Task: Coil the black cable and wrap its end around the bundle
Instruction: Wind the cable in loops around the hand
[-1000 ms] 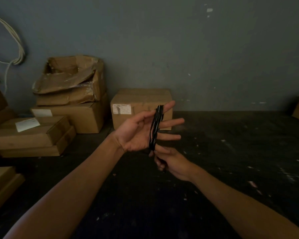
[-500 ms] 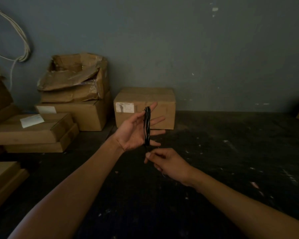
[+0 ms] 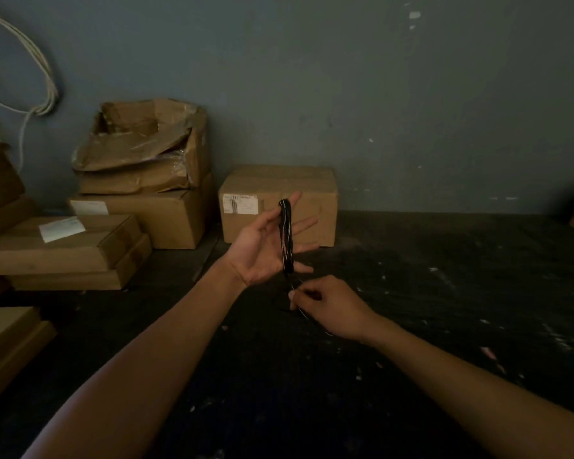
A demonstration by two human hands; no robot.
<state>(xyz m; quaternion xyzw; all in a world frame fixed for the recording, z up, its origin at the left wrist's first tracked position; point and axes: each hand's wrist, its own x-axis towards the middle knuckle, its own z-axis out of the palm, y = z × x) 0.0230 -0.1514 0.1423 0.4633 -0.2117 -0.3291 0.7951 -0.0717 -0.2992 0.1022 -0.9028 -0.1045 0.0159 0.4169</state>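
The black cable (image 3: 286, 235) is wound in several loops around the straight, spread fingers of my left hand (image 3: 262, 246), which is raised palm-up in the middle of the view. The coil runs from the index finger down to the little finger. A loose strand leads from the coil's lower end down to my right hand (image 3: 328, 306), just below and to the right. My right hand's thumb and fingers pinch that strand. The cable's tail trails under my right hand and is hard to see against the dark floor.
A closed cardboard box (image 3: 312, 193) stands against the blue-grey wall right behind my left hand. More stacked cardboard boxes (image 3: 140, 193) fill the left side. A white cord (image 3: 43, 81) hangs on the wall at upper left. The dark, speckled floor (image 3: 444, 293) spreads to the right.
My right hand has drawn down and to the right, away from the coil, pulling the loose strand out. My left hand stays raised with the coil on its fingers.
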